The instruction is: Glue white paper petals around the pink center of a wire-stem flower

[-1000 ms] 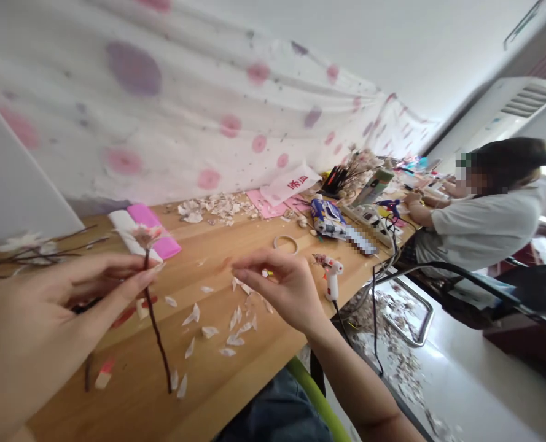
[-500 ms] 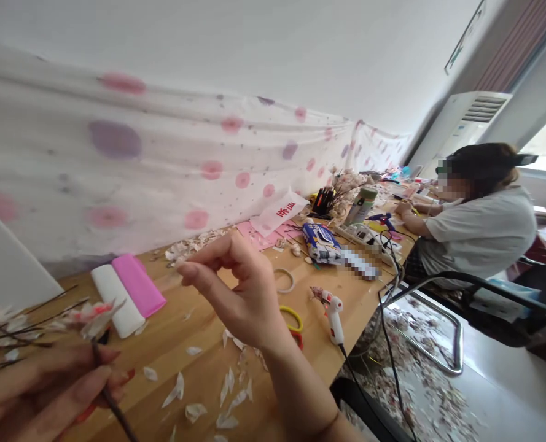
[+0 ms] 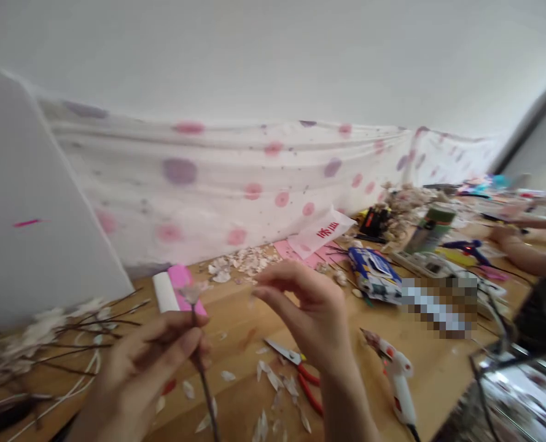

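Note:
My left hand (image 3: pixel 155 362) pinches a thin dark stem (image 3: pixel 207 393) topped by a small pale flower (image 3: pixel 191 293). To its right, my right hand (image 3: pixel 307 304) is raised over the table with thumb and index fingertip together; whatever is between them is too small to make out. Beneath my right hand lie scissors (image 3: pixel 309 387) with red handles and scattered pale petals (image 3: pixel 270 377). A white glue gun (image 3: pixel 398 374) rests to the right of my right forearm. Behind my left hand are a white roll (image 3: pixel 164 293) and a pink roll (image 3: pixel 179 277).
Flower branches (image 3: pixel 46 334) lie at the left beside a white board (image 3: pixel 37 184). Petals (image 3: pixel 249 263) are heaped near the wall. A blue packet (image 3: pixel 374 275), power strip (image 3: pixel 432 265) and green-topped can (image 3: pixel 432 227) stand right. Another person's arm (image 3: pixel 528 255) is at the far right.
The view has turned left. My left hand has come further into view with the stem and flower, nearer my right hand. My right hand keeps its pinch. The scissors' blades now show.

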Motion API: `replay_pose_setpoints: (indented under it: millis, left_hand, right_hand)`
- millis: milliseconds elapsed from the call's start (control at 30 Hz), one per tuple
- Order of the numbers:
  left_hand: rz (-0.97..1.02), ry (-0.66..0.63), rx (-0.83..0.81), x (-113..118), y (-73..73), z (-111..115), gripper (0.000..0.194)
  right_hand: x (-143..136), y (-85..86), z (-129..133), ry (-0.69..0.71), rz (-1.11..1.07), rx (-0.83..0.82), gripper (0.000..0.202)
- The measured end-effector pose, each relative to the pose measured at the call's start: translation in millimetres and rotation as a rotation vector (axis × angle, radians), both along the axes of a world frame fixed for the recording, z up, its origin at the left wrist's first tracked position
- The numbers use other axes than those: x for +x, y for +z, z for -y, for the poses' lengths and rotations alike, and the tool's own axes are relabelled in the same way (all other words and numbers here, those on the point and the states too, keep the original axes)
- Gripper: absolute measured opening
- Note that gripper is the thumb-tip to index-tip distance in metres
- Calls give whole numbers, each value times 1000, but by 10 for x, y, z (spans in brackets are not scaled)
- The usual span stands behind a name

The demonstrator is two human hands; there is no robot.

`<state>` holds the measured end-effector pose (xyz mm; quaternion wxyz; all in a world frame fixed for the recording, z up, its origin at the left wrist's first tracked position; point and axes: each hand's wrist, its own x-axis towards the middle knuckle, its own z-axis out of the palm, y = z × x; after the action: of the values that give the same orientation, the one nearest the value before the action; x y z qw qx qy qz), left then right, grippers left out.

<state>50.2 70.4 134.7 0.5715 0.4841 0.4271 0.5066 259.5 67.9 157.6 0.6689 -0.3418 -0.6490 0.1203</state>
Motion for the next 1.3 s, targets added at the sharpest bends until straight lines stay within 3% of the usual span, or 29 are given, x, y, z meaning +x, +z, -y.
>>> replay_pose_setpoints:
  millis: [100,200,467,800,1300]
  left_hand:
    - [95,12,-35,75,174,49,36]
    - [128,-16,-58,143,247,129,36]
    - [167,-31,-6,102,192,136,26]
    - [132,19,12,164,197,207,22]
    - [65,-70,-29,133,289,216,14]
  right_hand:
    - [-25,1,40,7,27,31,19]
    - [-55,5,75,16,79,77,21]
    - [-97,3,106,35,181,146,25]
    - [-174,35,145,-60,308,301,26]
    - [-228,-26,55,-78,333,214,24]
